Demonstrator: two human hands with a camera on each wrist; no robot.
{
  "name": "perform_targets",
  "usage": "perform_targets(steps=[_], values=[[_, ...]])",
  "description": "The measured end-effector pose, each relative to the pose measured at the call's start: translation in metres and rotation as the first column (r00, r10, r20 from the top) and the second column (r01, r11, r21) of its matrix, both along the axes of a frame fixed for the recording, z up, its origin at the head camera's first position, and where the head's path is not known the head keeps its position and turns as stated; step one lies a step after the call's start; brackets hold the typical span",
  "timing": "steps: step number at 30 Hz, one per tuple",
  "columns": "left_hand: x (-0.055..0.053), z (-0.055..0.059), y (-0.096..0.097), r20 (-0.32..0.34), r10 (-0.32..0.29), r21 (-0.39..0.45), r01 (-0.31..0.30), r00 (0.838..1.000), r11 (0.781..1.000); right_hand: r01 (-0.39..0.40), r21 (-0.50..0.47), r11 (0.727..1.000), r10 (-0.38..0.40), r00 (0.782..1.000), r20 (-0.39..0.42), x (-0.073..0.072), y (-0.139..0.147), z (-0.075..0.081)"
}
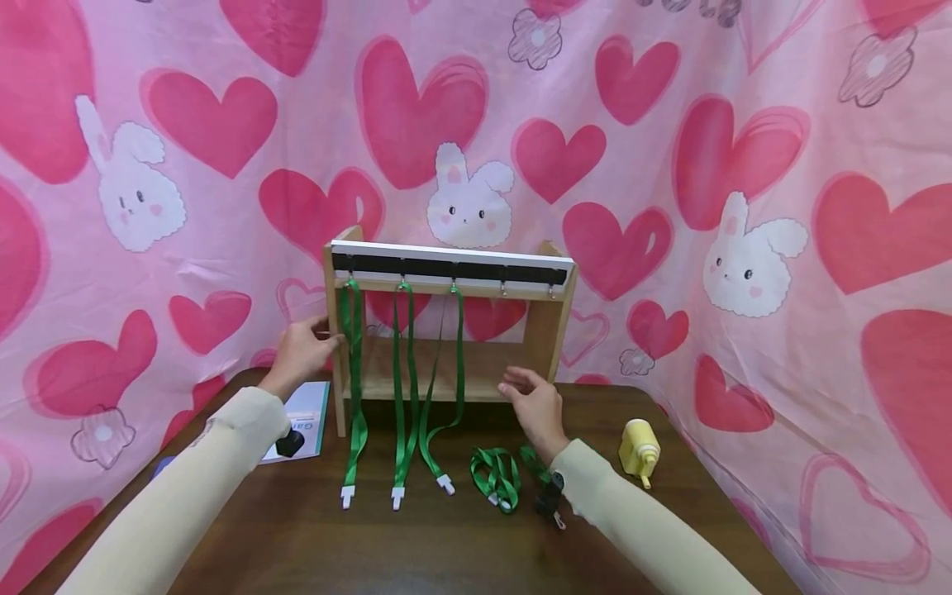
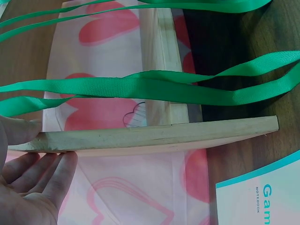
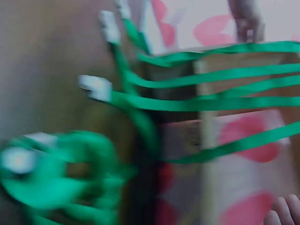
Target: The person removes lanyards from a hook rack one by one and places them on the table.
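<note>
A wooden rack point(image 1: 333, 364) stands on the table, with a row of hooks along its white and black front bar point(image 1: 476, 273). Its left side panel point(image 2: 159, 137) is held at the edge by my left hand point(image 1: 303, 351), thumb on one face and fingers on the other. Three green lanyards point(image 1: 355, 372) hang from the left hooks, their white clips point(image 1: 397, 497) lying on the table. My right hand point(image 1: 537, 411) hovers by the rack's lower right, fingers loosely bent and holding nothing. Below it lie a coiled green lanyard point(image 1: 494, 478) and another green lanyard point(image 1: 531, 461), partly hidden by the wrist.
A yellow bottle-like object point(image 1: 640, 450) with a nozzle is at the table's right. To the left a notebook point(image 1: 307, 413) lies beside the rack, partly behind my left sleeve. A pink curtain point(image 1: 476, 99) with hearts and rabbits surrounds the brown table point(image 1: 357, 554).
</note>
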State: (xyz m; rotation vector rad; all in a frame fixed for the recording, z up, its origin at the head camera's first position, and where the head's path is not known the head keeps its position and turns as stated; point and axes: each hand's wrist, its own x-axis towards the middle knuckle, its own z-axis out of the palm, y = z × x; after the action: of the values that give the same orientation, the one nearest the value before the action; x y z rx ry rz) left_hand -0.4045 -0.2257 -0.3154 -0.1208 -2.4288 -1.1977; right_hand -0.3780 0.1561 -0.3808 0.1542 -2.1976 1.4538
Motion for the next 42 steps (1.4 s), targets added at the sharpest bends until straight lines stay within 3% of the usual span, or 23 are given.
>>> perform_targets(steps=[7, 10, 14, 18, 24, 27, 29, 31, 34, 36, 38, 42], values=[[-0.001, 0.0, -0.001, -0.008, -0.01, 0.008, 0.01, 1.0, 1.0, -0.174, 0.066, 0.982, 0.181, 0.977, -0.116, 0.001, -0.002, 0.077], [0.0, 0.001, -0.001, -0.006, -0.021, 0.011, 0.022, 1.0, 1.0, -0.215, 0.113, 0.97, 0.227, 0.969, -0.102, 0.001, -0.009, 0.098], [0.001, -0.001, -0.001, -0.001, -0.03, 0.015, 0.03, 1.0, 0.999, -0.243, 0.15, 0.958, 0.257, 0.963, -0.083, -0.002, -0.023, 0.113], [0.0, -0.003, -0.001, 0.009, -0.026, 0.017, 0.026, 1.0, 1.0, -0.262, 0.145, 0.954, 0.275, 0.958, -0.084, -0.009, -0.04, 0.12], [0.0, -0.002, 0.0, 0.0, -0.014, 0.005, 0.014, 1.0, 1.0, -0.225, 0.121, 0.967, 0.235, 0.969, -0.081, -0.015, -0.057, 0.129], [-0.001, -0.002, -0.001, -0.003, -0.012, -0.006, 0.012, 1.0, 1.0, -0.198, 0.061, 0.978, 0.201, 0.979, -0.042, -0.018, -0.062, 0.133], [-0.002, -0.002, -0.001, -0.004, -0.014, -0.012, 0.013, 1.0, 1.0, -0.2, -0.034, 0.979, 0.2, 0.98, -0.003, -0.019, -0.065, 0.133], [-0.002, -0.002, -0.002, -0.006, -0.018, -0.01, 0.018, 1.0, 1.0, -0.226, -0.184, 0.957, 0.234, 0.972, 0.022, -0.02, -0.069, 0.134], [-0.002, -0.002, -0.003, -0.012, -0.023, -0.006, 0.022, 1.0, 1.0, -0.264, -0.406, 0.875, 0.299, 0.954, 0.024, -0.022, -0.078, 0.132], [-0.002, -0.002, -0.003, -0.018, -0.024, -0.003, 0.023, 1.0, 1.0, -0.274, -0.487, 0.83, 0.32, 0.947, 0.013, -0.022, -0.084, 0.13], [-0.002, -0.002, -0.004, -0.021, -0.025, -0.003, 0.025, 0.999, 1.0, -0.253, -0.502, 0.827, 0.305, 0.952, 0.023, -0.022, -0.089, 0.126], [-0.002, -0.002, -0.003, -0.021, -0.028, -0.006, 0.028, 0.999, 1.0, -0.207, -0.476, 0.855, 0.251, 0.967, 0.031, -0.019, -0.099, 0.12]])
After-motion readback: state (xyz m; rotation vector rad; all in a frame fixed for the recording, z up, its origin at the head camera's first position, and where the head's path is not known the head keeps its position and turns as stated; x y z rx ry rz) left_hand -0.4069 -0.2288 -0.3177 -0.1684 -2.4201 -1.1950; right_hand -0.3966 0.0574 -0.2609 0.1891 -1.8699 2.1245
